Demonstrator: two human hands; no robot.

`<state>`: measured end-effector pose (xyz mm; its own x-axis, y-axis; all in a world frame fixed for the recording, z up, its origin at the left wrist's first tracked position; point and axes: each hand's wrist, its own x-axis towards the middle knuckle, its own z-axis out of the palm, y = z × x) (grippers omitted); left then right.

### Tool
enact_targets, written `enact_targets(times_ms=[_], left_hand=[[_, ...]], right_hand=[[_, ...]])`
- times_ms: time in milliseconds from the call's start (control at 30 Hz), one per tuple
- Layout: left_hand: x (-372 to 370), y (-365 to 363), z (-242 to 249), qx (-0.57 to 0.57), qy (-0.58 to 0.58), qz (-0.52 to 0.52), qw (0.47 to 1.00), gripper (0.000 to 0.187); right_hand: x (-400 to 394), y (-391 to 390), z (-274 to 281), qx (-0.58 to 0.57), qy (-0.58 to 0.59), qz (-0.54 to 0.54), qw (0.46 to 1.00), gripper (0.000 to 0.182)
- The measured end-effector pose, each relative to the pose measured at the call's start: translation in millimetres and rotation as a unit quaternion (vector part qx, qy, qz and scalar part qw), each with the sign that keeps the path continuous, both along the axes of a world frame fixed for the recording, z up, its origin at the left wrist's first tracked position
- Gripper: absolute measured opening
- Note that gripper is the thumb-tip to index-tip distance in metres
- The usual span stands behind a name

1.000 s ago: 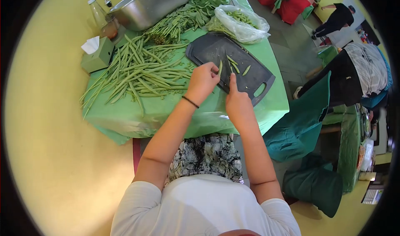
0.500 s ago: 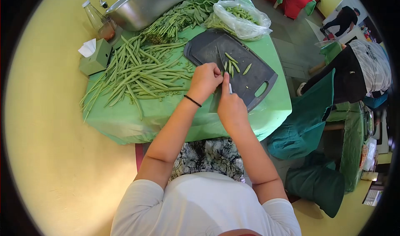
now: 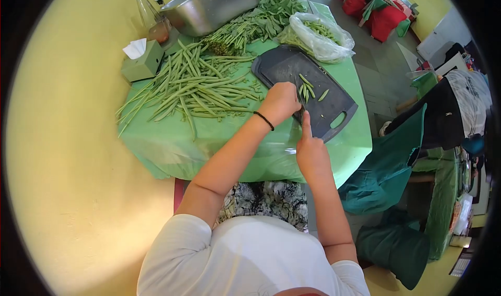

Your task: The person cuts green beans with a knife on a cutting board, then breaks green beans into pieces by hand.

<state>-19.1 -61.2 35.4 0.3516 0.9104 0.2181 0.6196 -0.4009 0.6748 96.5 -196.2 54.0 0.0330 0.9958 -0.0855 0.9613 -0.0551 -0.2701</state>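
Left hand (image 3: 282, 103): curled, pinning beans on the cutting board (image 3: 282, 66).
Right hand (image 3: 310, 150): gripping a knife, forefinger along it, just beside the left.
Cut beans (image 3: 308, 89): just beyond the knuckles.
Risk: blade so close could nick fingertips.

Beyond the two hands sits one dark cutting board (image 3: 286, 69) with about four cut bean pieces (image 3: 309, 90) just past the fingers. To the left of the hands lies one big heap of whole green beans (image 3: 201, 90), too many to count. Farther off stand one steel basin (image 3: 211, 6), one plastic bag (image 3: 318, 35), one glass bottle (image 3: 150, 19) and one tissue box (image 3: 142, 63).
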Motion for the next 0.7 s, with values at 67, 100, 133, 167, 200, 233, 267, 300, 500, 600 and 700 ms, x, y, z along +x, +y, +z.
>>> enact_targets(times_ms=[67,100,133,167,200,233,267,300,500,600,700], left_hand=[[3.5,9.2,-1.0,0.053,0.007,0.027,0.998,0.007],[4.7,15.9,-1.4,0.078,0.009,0.043,0.996,0.007],[9.4,26.1,-1.2,0.092,-0.005,0.061,0.994,0.009],[11.3,36.3,-0.9,0.105,-0.018,0.078,0.991,0.011],[6.3,40.0,5.1,0.108,-0.018,0.082,0.991,0.011],[0.7,43.7,15.8,0.117,0.035,0.105,0.987,0.015],[-5.7,49.0,25.8,0.127,0.088,0.126,0.980,0.018],[-19.6,61.4,28.7,0.119,0.117,0.110,0.980,0.019],[-123.2,93.5,21.9,0.102,0.289,0.185,0.934,0.016],[-151.7,103.1,3.9,0.094,0.339,0.167,0.921,0.020],[-152.5,100.1,6.7,0.086,0.353,0.165,0.917,0.021]], right_hand=[[5.3,13.0,-5.1,0.028,0.028,-0.001,0.999,0.070],[4.6,16.8,-4.9,0.040,0.041,0.002,0.998,0.070],[1.8,15.0,-3.2,0.041,0.042,0.008,0.998,0.070],[-0.9,10.3,-0.3,0.053,0.060,0.008,0.997,0.069],[-1.7,5.9,4.0,0.067,0.078,0.006,0.995,0.068],[-0.4,3.7,9.1,0.084,0.094,0.004,0.992,0.067],[2.0,2.7,12.5,0.101,0.110,-0.001,0.989,0.066],[4.0,1.3,13.6,0.105,0.109,-0.004,0.988,0.066],[4.2,2.6,1.1,0.052,0.079,0.050,0.994,0.063],[5.7,21.2,-3.9,0.055,0.039,0.037,0.997,0.061],[9.9,26.3,-1.5,0.060,0.035,0.035,0.997,0.061]])
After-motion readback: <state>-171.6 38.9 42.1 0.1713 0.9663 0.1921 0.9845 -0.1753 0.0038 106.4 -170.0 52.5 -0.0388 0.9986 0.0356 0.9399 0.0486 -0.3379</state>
